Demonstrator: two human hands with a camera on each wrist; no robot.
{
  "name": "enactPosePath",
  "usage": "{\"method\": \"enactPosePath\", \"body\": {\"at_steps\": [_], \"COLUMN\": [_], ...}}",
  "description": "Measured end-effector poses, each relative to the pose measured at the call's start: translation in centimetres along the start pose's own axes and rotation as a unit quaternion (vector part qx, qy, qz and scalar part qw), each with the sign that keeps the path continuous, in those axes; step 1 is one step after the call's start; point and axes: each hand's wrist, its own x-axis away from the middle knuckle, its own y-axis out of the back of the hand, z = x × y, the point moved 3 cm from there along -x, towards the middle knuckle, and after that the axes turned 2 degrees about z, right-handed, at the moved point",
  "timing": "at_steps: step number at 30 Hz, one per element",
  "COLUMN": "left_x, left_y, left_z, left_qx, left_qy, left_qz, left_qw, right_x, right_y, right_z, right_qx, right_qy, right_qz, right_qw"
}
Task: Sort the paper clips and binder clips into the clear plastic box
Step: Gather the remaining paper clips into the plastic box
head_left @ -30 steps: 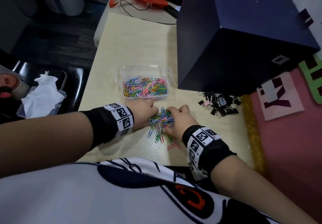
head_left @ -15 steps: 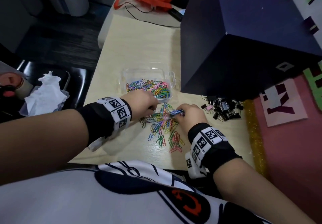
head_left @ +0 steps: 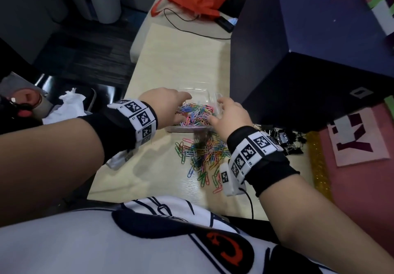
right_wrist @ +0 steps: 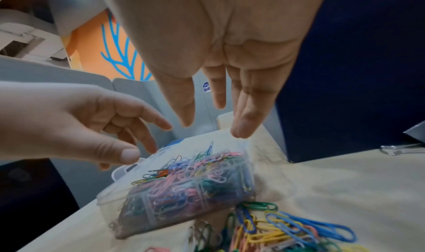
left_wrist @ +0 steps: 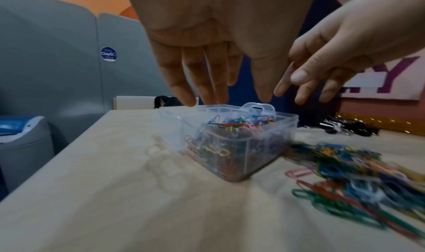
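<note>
1. Hovering over the clear plastic box: both hands, palms down, neither touching it as far as the wrist views show.
2. Left hand: fingers straight and slightly spread, tips just above the box's left rim; it holds nothing. Left wrist view shows the fingertips near the rim, contact unclear through blur.
3. Right hand: fingers extended and relaxed above the box's right side; it carries nothing. Right wrist view confirms an empty palm.
4. Box: sits on the pale wooden table, near its middle, lid off. The near compartment is heaped with coloured paper clips to about rim level. Compartment dividers show faintly in the right wrist view.
5. Loose paper clips: a scattered multicolour pile on the table just in front of the box, nearer the person, partly under the right wrist.
6. Binder clips: black heap on the table right of the box, against the foot of the dark blue box, apart from both hands.
7. Red bag with a black cable lies at the table's far end.
</note>
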Motion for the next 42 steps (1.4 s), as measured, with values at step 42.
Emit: {"method": "enactPosePath", "body": {"at_steps": [42], "left_x": [0.0], "left_y": [0.9], "left_z": [-0.6], "left_qx": [-0.077], "left_qy": [-0.025], "left_qz": [0.011], "left_qw": [0.997], "right_x": [-0.5], "right_y": [-0.4], "right_z": [1.6], "right_qx": [-0.001], "right_qy": [0.072], "right_qz": [-0.002], "right_qw": [0.997]}}
